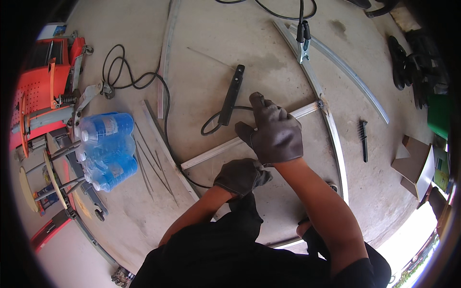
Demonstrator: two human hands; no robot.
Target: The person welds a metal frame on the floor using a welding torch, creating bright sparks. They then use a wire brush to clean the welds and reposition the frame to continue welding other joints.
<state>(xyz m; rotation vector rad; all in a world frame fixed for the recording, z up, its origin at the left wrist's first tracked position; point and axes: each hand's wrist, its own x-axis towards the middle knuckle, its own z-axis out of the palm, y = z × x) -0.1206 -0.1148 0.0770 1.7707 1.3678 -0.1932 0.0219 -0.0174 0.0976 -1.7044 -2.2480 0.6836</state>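
One gloved right hand (277,136) hides part of one metal crossbar (211,153) from me, near one black electrode holder (232,96); whether that hand or the gloved left hand (240,176) grips anything, I cannot tell.

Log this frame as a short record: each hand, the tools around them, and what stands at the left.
Right hand: gloved, back showing, hiding part of a metal crossbar; palm unseen
Left hand: gloved, close to the right wrist; grip unclear
Nearest tool: black electrode holder, on the floor
Clamp: on a metal bar
Brush: at right, on the floor
Left side: blue bottle pack
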